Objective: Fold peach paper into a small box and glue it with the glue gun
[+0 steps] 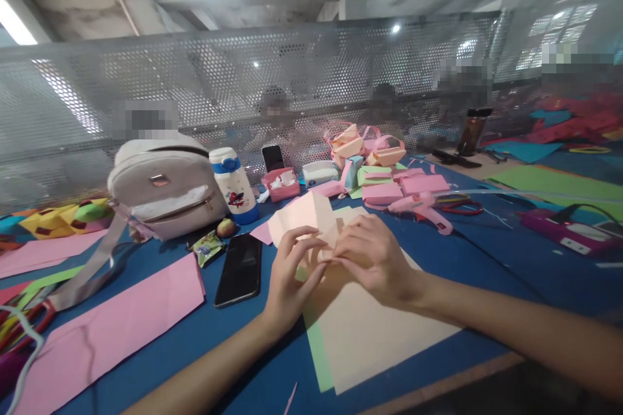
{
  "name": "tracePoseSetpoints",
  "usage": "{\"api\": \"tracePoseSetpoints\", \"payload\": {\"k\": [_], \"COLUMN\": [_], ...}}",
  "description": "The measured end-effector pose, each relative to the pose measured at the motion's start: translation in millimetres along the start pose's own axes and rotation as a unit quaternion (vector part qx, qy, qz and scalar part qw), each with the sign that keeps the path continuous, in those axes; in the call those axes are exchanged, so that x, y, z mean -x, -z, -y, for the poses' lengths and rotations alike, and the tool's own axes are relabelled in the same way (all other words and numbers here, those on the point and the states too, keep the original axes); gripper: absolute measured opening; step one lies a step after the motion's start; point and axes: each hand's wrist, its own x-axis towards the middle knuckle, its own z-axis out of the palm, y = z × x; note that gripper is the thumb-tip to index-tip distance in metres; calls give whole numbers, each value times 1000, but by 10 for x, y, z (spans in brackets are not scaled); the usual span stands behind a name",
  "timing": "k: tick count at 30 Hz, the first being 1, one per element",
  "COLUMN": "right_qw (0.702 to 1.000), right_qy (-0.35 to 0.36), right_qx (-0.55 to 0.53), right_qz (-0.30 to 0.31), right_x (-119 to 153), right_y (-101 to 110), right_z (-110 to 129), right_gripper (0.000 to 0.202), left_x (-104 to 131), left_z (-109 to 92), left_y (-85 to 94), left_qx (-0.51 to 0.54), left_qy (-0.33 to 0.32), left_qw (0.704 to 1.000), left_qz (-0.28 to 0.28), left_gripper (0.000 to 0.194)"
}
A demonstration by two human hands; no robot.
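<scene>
A cream sheet of folded paper (304, 215) is held between my two hands above the table. My left hand (294, 272) pinches its near edge with thumb and fingers. Close against it, my right hand (372, 253) pinches the same edge, fingertips almost touching the left ones. The fingers hide part of the folds. Beneath my hands lie a flat cream sheet (384, 343) and a green sheet (318, 360), whose edge shows at the left.
Left of my hands lie a black phone (238, 269), a pink paper strip (121, 331) and a backpack (163, 188). A bottle (235, 188) stands behind. A pink glue gun (423, 207), folded paper pieces (382, 191) and a purple power strip (567, 230) are on the right.
</scene>
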Motion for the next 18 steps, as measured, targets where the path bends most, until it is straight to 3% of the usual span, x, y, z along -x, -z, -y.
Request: {"api": "tracePoseSetpoints", "payload": {"k": [18], "right_qw": [1000], "right_qy": [-2], "right_qx": [-13], "right_qz": [-15], "right_x": [-20], "right_y": [-34], "right_z": [81], "right_gripper": [3], "left_x": [11], "left_z": [27], "left_y": [-20], "left_qx": [13], "left_qy": [-17], "left_qw": [1000], "left_qz": [9], "left_gripper": [24]}}
